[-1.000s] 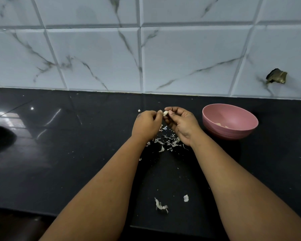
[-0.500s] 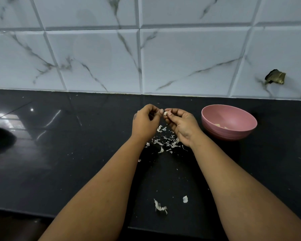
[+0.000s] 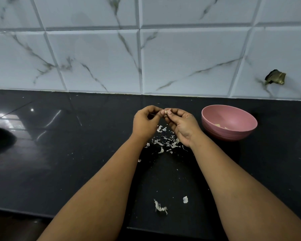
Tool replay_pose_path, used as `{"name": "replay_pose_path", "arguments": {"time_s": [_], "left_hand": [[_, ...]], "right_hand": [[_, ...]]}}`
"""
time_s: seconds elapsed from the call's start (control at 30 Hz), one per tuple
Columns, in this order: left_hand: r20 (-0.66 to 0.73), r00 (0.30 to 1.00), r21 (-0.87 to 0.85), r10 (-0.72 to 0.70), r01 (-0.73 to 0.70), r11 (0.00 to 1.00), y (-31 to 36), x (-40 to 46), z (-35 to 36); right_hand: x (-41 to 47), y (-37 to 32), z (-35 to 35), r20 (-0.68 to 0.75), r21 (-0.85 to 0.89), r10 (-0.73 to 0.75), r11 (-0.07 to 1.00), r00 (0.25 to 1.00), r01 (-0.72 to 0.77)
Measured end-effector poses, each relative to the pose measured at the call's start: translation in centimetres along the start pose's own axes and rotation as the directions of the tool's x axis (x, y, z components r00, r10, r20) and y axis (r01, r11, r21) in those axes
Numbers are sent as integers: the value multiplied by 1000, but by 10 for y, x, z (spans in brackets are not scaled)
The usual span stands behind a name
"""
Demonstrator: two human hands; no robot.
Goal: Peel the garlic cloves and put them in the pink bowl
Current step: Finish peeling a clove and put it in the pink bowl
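My right hand (image 3: 182,126) pinches the garlic clove (image 3: 168,111) while my left hand (image 3: 145,123) picks its skin; squeezed, it could shoot past the pink bowl (image 3: 233,134) at right.

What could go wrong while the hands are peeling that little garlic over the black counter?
The garlic clove is tiny and pinched only at the fingertips of the right hand and left hand, so it might slip and drop among the peels. It is held beside the pink bowl, not over it, so a drop would probably land on the counter. Loose peels could stick to it.
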State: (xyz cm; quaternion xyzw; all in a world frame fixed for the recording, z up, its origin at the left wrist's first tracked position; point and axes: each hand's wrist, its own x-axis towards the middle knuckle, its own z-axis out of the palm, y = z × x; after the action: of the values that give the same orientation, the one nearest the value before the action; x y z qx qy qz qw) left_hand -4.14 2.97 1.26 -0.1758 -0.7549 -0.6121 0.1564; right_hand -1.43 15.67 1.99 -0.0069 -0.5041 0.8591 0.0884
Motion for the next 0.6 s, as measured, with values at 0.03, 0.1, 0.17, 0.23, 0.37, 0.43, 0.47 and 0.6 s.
{"name": "replay_pose_path", "arguments": {"time_s": [0.03, 0.1, 0.17, 0.23, 0.37, 0.43, 0.47, 0.6], "left_hand": [[-8, 1000, 2, 5, -5, 1000, 0, 0, 0], [-31, 999, 21, 15, -14, 1000, -1, -1, 1], [-50, 998, 65, 38, -35, 997, -1, -1, 1], [-58, 996, 127, 66, -58, 990, -1, -1, 2], [-76, 994, 213, 78, -60, 975, -2, 0, 2], [-85, 994, 218, 65, -45, 975, -1, -1, 2], [-90, 994, 223, 61, -40, 974, -1, -1, 3], [-98, 994, 242, 48, -23, 970, -1, -1, 5]], "right_hand": [[0, 0, 0, -1, -2, 0, 1000, 1000, 0], [0, 1, 0, -4, -8, 2, 1000, 1000, -2], [1, 3, 0, -10, -14, 5, 1000, 1000, -5], [0, 4, 1, -12, -12, 7, 1000, 1000, -7], [-1, 7, 5, -17, 19, 7, 1000, 1000, -6], [-2, 7, 7, -19, 32, 12, 999, 1000, -11], [-2, 7, 7, -18, 41, 14, 999, 1000, -14], [-1, 8, 8, -18, 69, 28, 997, 999, -26]]}}
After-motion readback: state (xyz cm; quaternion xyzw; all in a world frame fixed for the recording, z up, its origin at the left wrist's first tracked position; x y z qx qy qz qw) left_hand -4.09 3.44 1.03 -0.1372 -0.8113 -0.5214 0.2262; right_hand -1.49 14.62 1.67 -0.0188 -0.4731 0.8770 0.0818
